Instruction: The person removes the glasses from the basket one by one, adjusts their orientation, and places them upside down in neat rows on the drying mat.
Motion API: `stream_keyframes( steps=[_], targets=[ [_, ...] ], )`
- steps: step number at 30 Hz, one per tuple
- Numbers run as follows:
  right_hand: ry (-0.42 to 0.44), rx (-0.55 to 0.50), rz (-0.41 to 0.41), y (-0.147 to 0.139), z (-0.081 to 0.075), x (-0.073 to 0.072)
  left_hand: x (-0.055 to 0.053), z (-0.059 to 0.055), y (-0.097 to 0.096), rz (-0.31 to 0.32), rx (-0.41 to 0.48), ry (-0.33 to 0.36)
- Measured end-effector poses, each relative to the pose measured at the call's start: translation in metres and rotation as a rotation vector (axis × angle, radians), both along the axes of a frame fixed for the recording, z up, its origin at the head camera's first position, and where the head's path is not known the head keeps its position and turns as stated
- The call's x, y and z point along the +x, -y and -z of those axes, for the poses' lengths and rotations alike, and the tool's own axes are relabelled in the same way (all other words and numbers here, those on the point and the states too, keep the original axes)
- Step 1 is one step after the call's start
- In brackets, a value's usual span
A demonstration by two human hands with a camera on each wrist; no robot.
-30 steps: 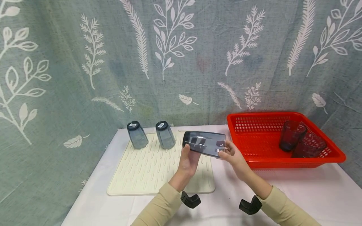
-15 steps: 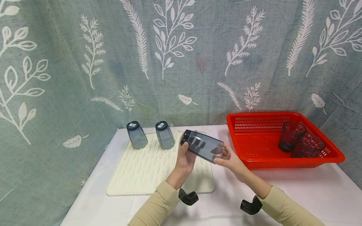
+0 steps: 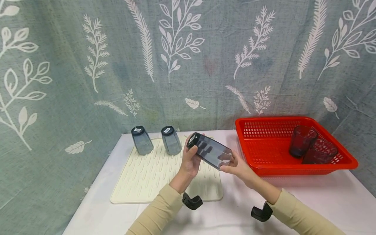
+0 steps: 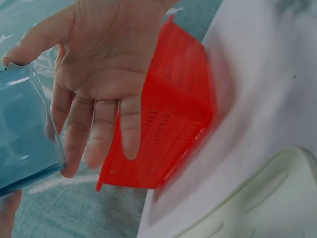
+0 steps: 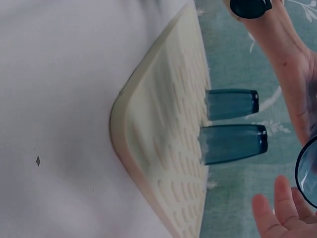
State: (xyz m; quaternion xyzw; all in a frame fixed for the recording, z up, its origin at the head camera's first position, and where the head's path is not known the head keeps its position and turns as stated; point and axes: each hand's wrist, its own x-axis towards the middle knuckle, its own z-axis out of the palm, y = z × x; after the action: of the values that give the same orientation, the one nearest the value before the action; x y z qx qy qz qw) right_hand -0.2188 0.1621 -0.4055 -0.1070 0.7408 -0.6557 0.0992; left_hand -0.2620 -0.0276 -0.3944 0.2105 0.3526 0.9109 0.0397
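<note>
A smoky blue-grey drinking glass (image 3: pixel 211 151) is held above the drying mat (image 3: pixel 147 182), tilted with its labelled base up to the left and its mouth down to the right. My left hand (image 3: pixel 189 163) grips the base end, thumb on the near side. With thumb and fingers, my right hand (image 3: pixel 241 169) holds the mouth end. In the left wrist view, the right palm (image 4: pixel 109 54) faces the camera beside the glass (image 4: pixel 25 129). The right wrist view catches the rim of the glass (image 5: pixel 309 173) at its edge, near the right fingertips (image 5: pixel 282 191).
Two matching glasses, a left one (image 3: pixel 142 142) and a right one (image 3: pixel 172 142), stand upside down at the mat's back. A red basket (image 3: pixel 273 171) with two more glasses on its right side stands right. A leaf-patterned curtain (image 3: pixel 205 58) hangs behind the white-covered table (image 3: pixel 229 215).
The held glass has turned from nearly level to a steeper slant, base end higher and mouth lower, bringing its base label into view. Both hands have shifted slightly left with it.
</note>
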Motion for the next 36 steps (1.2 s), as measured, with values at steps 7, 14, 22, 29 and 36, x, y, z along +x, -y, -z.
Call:
stream_keyframes(
  steps=[7,14,22,29,36],
  targets=[
    [-0.020,0.073,-0.019,-0.002,-0.002,-0.002,-0.002,-0.003,0.002,-0.027,-0.055,-0.028],
    [-0.054,0.163,-0.021,-0.004,-0.010,-0.004,-0.003,-0.006,0.004,-0.030,-0.089,-0.057],
    [-0.117,0.236,-0.051,-0.007,-0.012,-0.007,-0.005,-0.010,0.007,-0.045,-0.198,-0.055],
    [-0.138,0.342,-0.042,-0.012,-0.015,-0.007,-0.008,-0.015,0.010,-0.041,-0.265,-0.064],
    [-0.189,0.417,-0.039,-0.023,-0.030,-0.008,-0.012,-0.018,0.014,-0.068,-0.315,-0.011]
  ],
)
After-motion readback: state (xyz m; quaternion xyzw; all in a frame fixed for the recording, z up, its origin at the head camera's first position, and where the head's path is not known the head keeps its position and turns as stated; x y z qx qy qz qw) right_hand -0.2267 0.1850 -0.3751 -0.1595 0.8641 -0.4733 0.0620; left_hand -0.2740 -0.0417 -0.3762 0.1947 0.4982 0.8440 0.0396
